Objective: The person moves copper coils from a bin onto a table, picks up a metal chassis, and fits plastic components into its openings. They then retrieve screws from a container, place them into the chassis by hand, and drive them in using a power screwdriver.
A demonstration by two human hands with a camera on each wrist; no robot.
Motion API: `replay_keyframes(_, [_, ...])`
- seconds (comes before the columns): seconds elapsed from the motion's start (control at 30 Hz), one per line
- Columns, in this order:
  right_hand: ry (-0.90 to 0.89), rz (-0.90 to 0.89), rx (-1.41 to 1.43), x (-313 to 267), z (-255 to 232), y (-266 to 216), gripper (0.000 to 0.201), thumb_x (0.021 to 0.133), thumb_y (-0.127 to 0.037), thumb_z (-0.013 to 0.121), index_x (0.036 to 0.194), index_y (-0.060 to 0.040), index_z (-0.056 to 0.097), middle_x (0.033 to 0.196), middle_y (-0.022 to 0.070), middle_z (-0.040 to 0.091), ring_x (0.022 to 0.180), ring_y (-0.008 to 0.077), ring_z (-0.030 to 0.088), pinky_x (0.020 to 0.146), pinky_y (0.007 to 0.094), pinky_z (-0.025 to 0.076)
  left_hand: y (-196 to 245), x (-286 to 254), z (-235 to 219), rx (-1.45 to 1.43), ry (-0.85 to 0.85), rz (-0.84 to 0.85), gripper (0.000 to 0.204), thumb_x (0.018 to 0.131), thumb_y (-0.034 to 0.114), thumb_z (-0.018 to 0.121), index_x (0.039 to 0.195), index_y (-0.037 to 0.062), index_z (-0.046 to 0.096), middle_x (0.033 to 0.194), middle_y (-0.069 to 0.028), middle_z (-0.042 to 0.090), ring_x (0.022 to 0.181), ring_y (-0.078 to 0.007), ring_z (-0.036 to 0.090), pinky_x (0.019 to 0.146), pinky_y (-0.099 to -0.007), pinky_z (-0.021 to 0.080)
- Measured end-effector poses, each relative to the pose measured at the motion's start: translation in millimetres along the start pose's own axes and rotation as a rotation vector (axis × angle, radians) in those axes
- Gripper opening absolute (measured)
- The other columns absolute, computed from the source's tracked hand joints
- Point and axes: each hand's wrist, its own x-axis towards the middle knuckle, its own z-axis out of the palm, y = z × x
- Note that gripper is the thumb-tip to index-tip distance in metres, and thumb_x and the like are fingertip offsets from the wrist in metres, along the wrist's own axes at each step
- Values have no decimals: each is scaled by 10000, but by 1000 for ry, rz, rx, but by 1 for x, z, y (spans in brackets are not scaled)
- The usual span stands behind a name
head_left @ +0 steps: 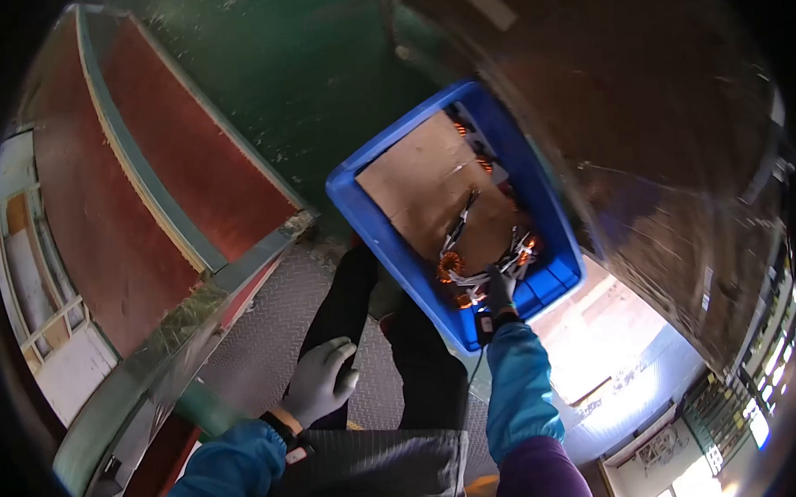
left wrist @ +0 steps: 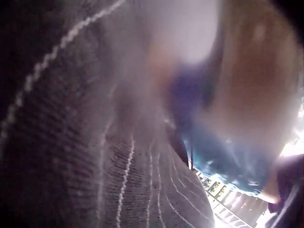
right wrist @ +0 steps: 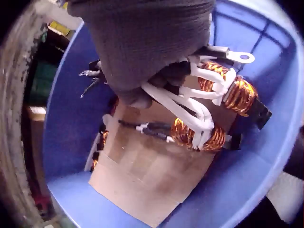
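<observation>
My right hand (head_left: pixel 502 289), in a grey glove, reaches into a blue plastic bin (head_left: pixel 553 282). Its fingers curl round white-sleeved leads (right wrist: pixel 183 102) of copper-wound ring coils. In the right wrist view one coil (right wrist: pixel 197 135) hangs over a cardboard sheet (right wrist: pixel 137 185), with a second coil pair (right wrist: pixel 237 95) beside it. A metal ring terminal (right wrist: pixel 244 57) sticks out past the hand. Gloved too, my left hand (head_left: pixel 324 382) is over my lap with relaxed fingers and nothing in it. The left wrist view is mostly blurred striped cloth (left wrist: pixel 128 180).
More copper coils (head_left: pixel 484 164) show along the bin's far side, past the cardboard's edge. A large brown wrapped surface (head_left: pixel 649 152) stands right of the bin. Red-brown panels with a green frame (head_left: pixel 232 272) stand at the left. Patterned metal floor (head_left: pixel 257 341) lies below.
</observation>
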Motion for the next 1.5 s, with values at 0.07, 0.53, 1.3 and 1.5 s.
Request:
replay_keyframes(0.07, [81, -112, 45, -24, -14, 5, 106, 865, -150, 719, 895, -62, 669, 773, -1, 650, 622, 102, 596, 538, 282, 470, 4, -2, 3, 8, 6, 16, 387, 861, 148, 673, 1206, -6, 589, 1184, -227, 630, 1055, -407, 636, 920, -470, 531])
replay_keyframes(0.53, [-154, -242, -36, -408, -116, -206, 135, 890, -133, 674, 928, -5, 648, 804, 32, 673, 758, 126, 670, 675, 271, 526, 96, -7, -7, -149, -167, -173, 426, 905, 236, 653, 1260, 19, 559, 1188, -199, 626, 1024, -370, 665, 908, -435, 537])
replay_keyframes(1.3, [-116, -564, 193, -447, -148, -569, 500, 989, -351, 625, 1397, -87, 504, 1157, 37, 568, 1040, 187, 574, 841, 383, 527, 460, 194, -273, -1318, -172, 609, 793, 1009, 363, 585, 1605, 69, 153, 1571, -192, 338, 1414, -286, 430, 1191, -423, 333])
replay_keyframes(1.5, [-2, -625, -76, -455, -139, -528, 555, 973, -324, 657, 1419, -29, 507, 1168, 37, 603, 1021, 146, 581, 855, 327, 520, 299, 140, -206, -1111, -260, -67, 441, 1001, 215, 599, 1389, 37, 489, 1241, -106, 605, 1088, -207, 650, 941, -310, 530])
